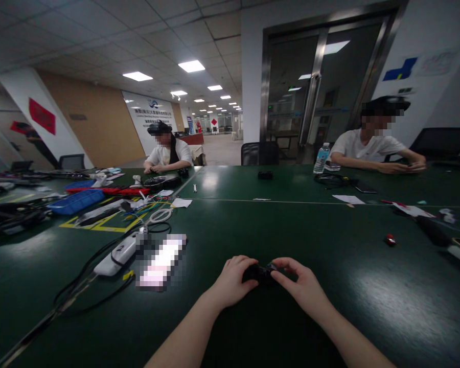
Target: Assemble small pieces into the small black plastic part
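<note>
Two bare hands meet over the green table (230,220): the left hand (235,278) curls its fingers and thumb round one end of a small black object (261,275), and the right hand (301,283) pinches the other end, the blurred phone (163,263) lying off to the left

Green table (291,225), lit ceiling panels (191,66), glass doors (291,92).
</note>
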Tool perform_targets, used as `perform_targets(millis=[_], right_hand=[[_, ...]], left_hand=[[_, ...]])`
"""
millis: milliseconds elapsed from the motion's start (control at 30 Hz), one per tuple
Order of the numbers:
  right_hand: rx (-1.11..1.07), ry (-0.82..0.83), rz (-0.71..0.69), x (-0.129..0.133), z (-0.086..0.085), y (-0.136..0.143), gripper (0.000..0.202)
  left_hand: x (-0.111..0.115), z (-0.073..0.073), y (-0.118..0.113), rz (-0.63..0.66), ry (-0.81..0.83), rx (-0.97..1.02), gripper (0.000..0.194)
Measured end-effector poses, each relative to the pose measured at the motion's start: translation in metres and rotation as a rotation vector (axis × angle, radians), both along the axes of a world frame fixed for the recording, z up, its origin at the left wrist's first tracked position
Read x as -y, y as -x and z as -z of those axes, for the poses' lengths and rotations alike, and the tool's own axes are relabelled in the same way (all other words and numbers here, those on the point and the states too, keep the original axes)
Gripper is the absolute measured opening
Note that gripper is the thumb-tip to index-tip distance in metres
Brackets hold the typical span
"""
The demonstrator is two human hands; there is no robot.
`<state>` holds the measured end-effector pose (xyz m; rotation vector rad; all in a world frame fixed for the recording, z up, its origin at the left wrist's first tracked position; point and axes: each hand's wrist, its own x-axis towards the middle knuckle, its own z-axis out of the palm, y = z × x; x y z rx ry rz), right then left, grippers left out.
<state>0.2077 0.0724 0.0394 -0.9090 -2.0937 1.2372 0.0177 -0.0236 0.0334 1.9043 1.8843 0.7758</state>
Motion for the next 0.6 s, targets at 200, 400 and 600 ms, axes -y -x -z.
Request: perform_targets(millis=[200, 400, 600], right_hand=[[-0.140, 0.132, 0.044, -0.0057, 0.0012, -0.0025, 0.031], [-0.203, 0.264, 0.124, -0.0078, -0.0055, -0.0089, 0.037], [-0.327, 0.307, 0.189, -0.0090, -0.0077, -0.0098, 0.040]], left_hand=[[-0.0002, -0.0011, -0.0006, 0.003, 0.008, -0.002, 0.044], [0.0009, -0.0033, -0.0009, -0.004, 0.024, 0.014, 0.044], [0.0019, -0.0047, -0.0006, -0.007, 0.051, 0.020, 0.045]])
